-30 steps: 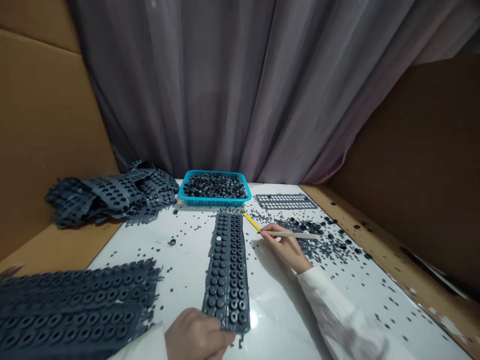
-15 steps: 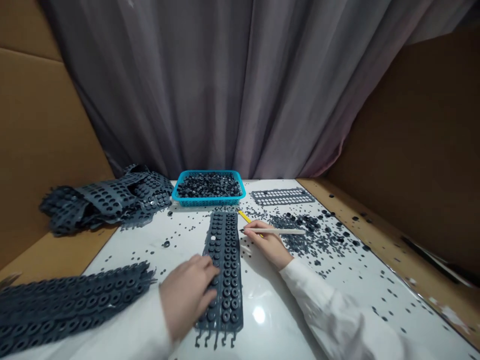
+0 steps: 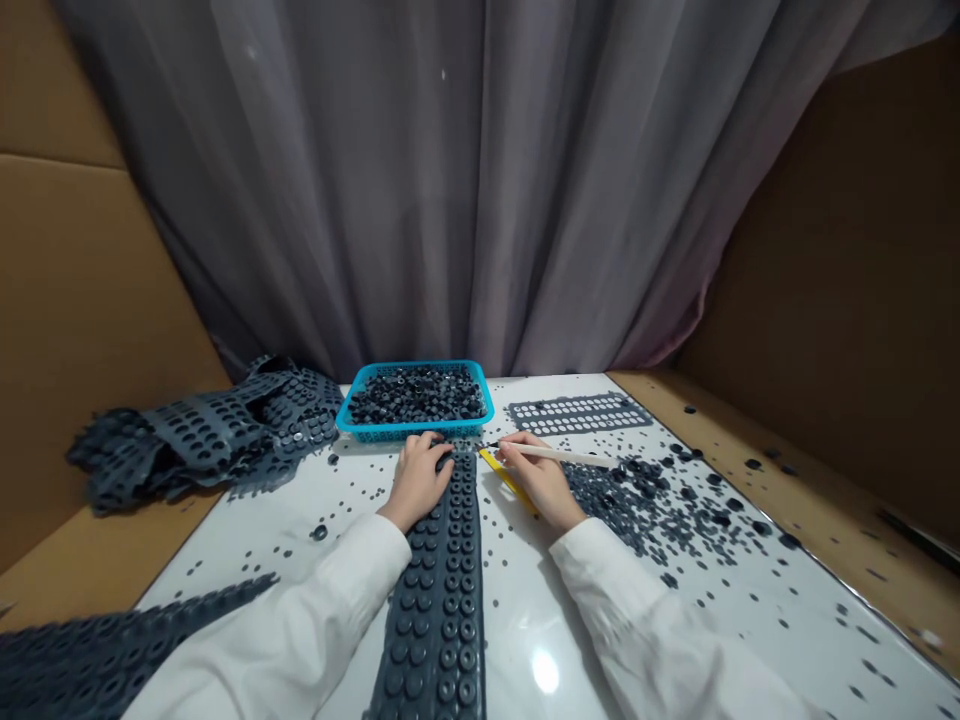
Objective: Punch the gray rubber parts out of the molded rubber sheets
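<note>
A long dark grey rubber sheet with rows of moulded round rings lies lengthwise on the white table. My left hand is at its far end, fingers bent and closed over the sheet's edge, partly hiding it. Just to the right, my right hand grips a thin white pen-like tool, its dark tip pointing left toward the sheet's far end. Under the right hand lies a yellow stick-like tool, partly covered.
Behind the sheet stands a blue basket full of small black rubber pieces. A heap of punched sheets is at left, with another ringed sheet nearer. A perforated strip and scattered black bits lie at right.
My left hand has moved from the sheet's near part to its far end. The right hand still holds the white tool near the far end. The camera view has shifted slightly.
</note>
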Tool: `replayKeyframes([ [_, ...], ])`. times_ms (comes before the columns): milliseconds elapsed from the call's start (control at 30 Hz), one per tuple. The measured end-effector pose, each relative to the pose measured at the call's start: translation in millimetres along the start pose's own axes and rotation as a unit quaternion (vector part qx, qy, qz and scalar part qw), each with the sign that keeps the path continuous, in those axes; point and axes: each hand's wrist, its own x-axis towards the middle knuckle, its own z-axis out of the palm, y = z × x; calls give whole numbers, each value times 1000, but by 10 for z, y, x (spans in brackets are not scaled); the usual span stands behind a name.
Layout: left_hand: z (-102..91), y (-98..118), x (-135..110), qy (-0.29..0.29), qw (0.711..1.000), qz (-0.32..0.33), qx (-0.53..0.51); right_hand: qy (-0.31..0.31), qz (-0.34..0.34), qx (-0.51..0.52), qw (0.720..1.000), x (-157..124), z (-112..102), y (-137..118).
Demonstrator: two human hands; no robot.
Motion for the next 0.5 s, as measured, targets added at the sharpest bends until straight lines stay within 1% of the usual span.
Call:
replayKeyframes([
  [167,23,-78,68,-33,999,12,-34,8,14,11,1000,-21,38,-2],
  [300,-15,-58,79,-25,998,7,-58,-8,4,0,1000,-55,48,-65],
  [400,-156,28,66,-12,997,8,-78,-31,-28,-31,999,-59,25,-177],
  [500,-404,174,39,-21,993,33,-112,-67,-85,-35,994,-61,-15,-367],
])
